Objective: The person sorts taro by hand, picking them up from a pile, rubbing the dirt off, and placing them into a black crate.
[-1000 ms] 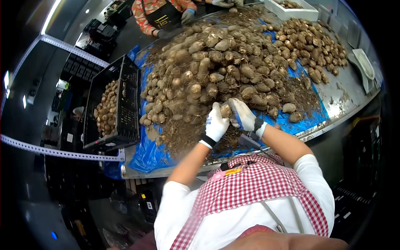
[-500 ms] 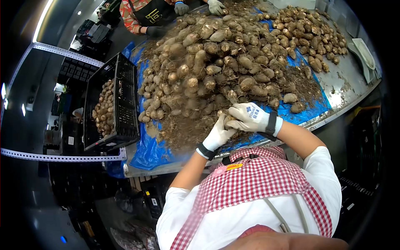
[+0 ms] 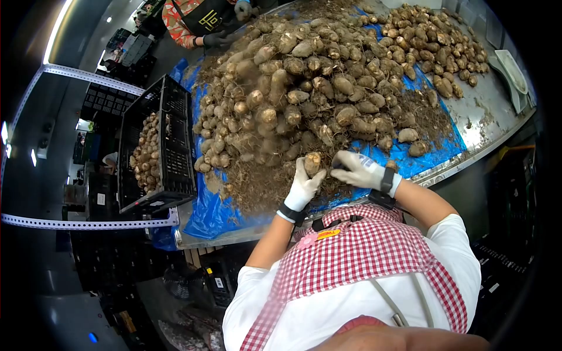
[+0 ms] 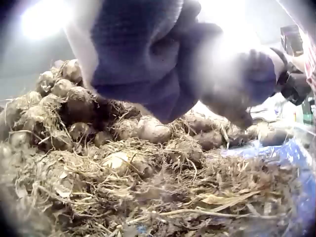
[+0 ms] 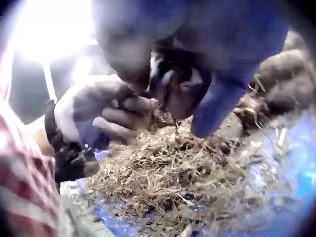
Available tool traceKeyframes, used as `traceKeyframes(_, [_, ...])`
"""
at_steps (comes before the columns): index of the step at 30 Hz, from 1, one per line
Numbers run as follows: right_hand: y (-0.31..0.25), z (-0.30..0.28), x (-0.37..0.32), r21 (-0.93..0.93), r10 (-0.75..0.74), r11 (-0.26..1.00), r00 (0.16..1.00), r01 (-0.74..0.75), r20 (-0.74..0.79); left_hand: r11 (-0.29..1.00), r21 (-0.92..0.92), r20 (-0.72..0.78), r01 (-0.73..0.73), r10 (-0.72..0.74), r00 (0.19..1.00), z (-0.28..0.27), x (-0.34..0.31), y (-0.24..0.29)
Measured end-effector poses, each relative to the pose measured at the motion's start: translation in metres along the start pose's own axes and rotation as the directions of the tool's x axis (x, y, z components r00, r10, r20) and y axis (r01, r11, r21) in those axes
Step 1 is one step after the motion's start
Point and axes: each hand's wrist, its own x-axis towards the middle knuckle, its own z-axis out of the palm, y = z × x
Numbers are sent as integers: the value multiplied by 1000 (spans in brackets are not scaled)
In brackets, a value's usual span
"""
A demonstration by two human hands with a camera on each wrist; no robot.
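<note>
In the head view my gloved left hand holds a brown taro corm, its pale cut-looking end facing up. Just to the right is my gloved right hand, fingers bent and thumb set apart, with a gap between it and the corm. Both hands hover at the near edge of a big heap of rooty taro. The left wrist view shows the blue palm side of my left hand above loose roots. Blurred right-hand fingers fill the top of the right wrist view.
A black crate with taro stands at the table's left. Cleaner corms lie at the back right beside a white scoop-like tray. Blue plastic sheet covers part of the metal table. Another person's gloved hand is across the heap.
My right hand has come off the corm and moved slightly right, after both hands were together on it. The corm stays in my left hand, now more exposed. The other person's hands have shifted.
</note>
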Motion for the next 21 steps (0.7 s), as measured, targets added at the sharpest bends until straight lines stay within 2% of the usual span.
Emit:
traceKeyframes(1, [1, -4, -2, 114, 39, 993, 998, -33, -46, 999, 24, 10, -40, 40, 999, 1, -3, 9])
traceKeyframes(3, [7, 6, 4, -50, -41, 998, 997, 38, -61, 926, 161, 18, -343, 344, 939, 13, -6, 3])
traceKeyframes(4, [-1, 2, 5, -51, 27, 998, 999, -28, -26, 862, 355, 154, -362, 328, 932, 14, -10, 15])
traceKeyframes(5, [-14, -7, 7, -56, 91, 994, 996, -90, 11, 709, 541, 143, -453, 453, 880, 22, -14, 17])
traceKeyframes(6, [-21, -11, 8, -64, 152, 987, 987, -149, 49, 768, 501, 131, -399, 388, 912, 23, -15, 20])
traceKeyframes(9, [-7, 1, 7, 157, 42, 987, 998, -35, -43, 907, 393, 128, -152, 109, 986, 21, -19, 47])
traceKeyframes(10, [-9, 3, 7, 167, 2, 986, 997, 11, -78, 933, 356, 137, -48, -1, 991, 21, -22, 52])
traceKeyframes(13, [-16, 7, 2, -18, -113, 993, 993, 113, -34, 857, 373, 137, -355, 327, 935, 12, -14, 14])
traceKeyframes(14, [-13, 6, -2, -116, -296, 949, 955, 294, 2, 781, 436, 131, -448, 437, 890, 11, -8, 10])
traceKeyframes(15, [-14, 4, -5, -221, -491, 856, 869, 467, -65, 882, 351, 73, -316, 310, 948, 8, -9, 7])
traceKeyframes(17, [-3, -6, -3, -243, -290, 928, 957, 281, -2, 990, 140, 34, -26, 21, 999, 0, -11, 18])
traceKeyframes(18, [1, -14, 0, -68, -14, 998, 1000, 13, -18, 991, 28, 37, 129, -130, 991, -4, -13, 25])
traceKeyframes(19, [2, -23, 1, 77, 17, 997, 998, -13, -61, 992, 117, 18, 49, -51, 999, -1, -14, 28])
traceKeyframes(21, [-1, -20, 3, 62, 45, 997, 996, -40, -81, 947, 302, 1, -108, 113, 994, 4, -16, 31])
